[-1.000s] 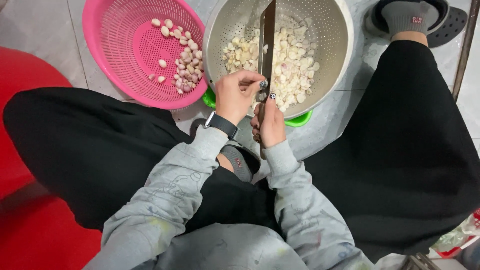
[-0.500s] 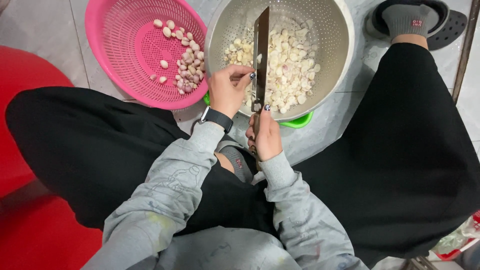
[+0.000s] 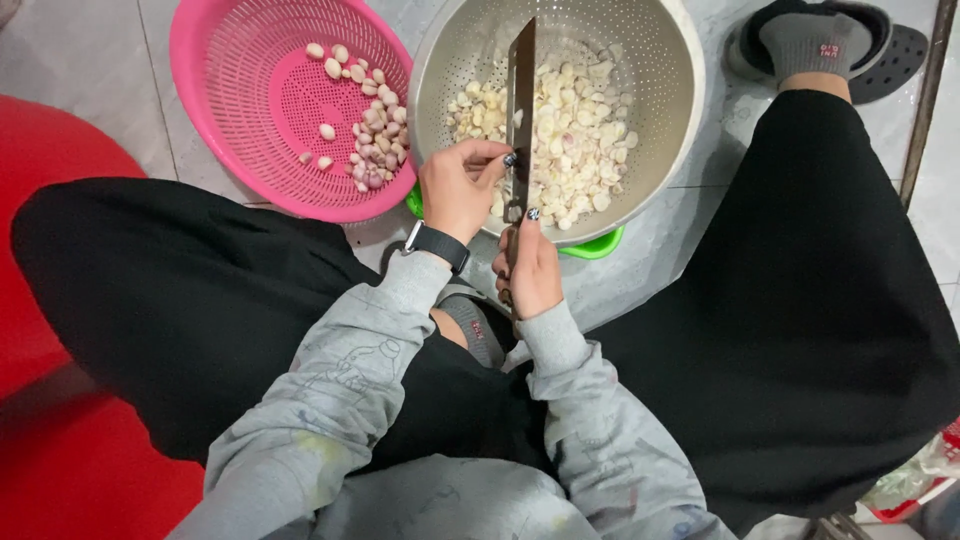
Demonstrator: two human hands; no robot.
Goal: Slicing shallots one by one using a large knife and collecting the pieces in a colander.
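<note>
My right hand (image 3: pixel 530 265) grips the handle of a long knife (image 3: pixel 520 100), blade pointing away over a steel colander (image 3: pixel 660 60) full of peeled garlic cloves (image 3: pixel 565 130). My left hand (image 3: pixel 458 188) pinches something small against the blade near its base; I cannot make out what it is. A pink plastic basket (image 3: pixel 240 110) to the left holds several unpeeled cloves (image 3: pixel 365 140).
I sit on the tiled floor with my black-trousered legs spread around the bowls. A green bowl (image 3: pixel 595 247) peeks out under the colander. My foot in a grey sock and black sandal (image 3: pixel 830 45) is at top right. A red object (image 3: pixel 60 300) lies at left.
Both hands and the knife have shifted slightly left over the colander, and my left fingers have closed in on the blade's base.
</note>
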